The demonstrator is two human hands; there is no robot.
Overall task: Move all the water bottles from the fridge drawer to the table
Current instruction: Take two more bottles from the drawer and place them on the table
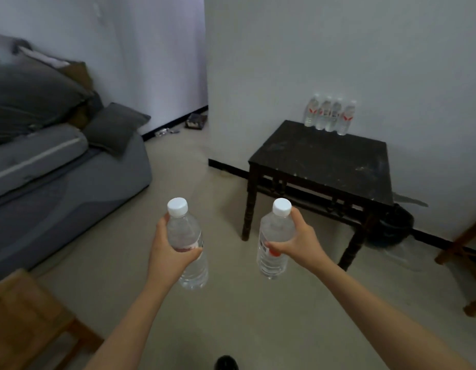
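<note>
My left hand (167,249) grips a clear water bottle (187,236) with a white cap, held upright above the floor. In my right hand (298,241) is a second clear bottle (274,241) with a white cap and a red-marked label, its fingers wrapped around the middle. Ahead to the right stands a dark wooden table (325,158) against the white wall. Several water bottles (329,116) with red labels stand in a row at the table's back edge. The fridge drawer is out of sight.
A grey sofa (57,169) with dark cushions fills the left side. Wooden furniture shows at the bottom left (25,321) and at the right edge (469,249). A dark round object (394,225) sits on the floor behind the table. Beige floor lies between me and the table.
</note>
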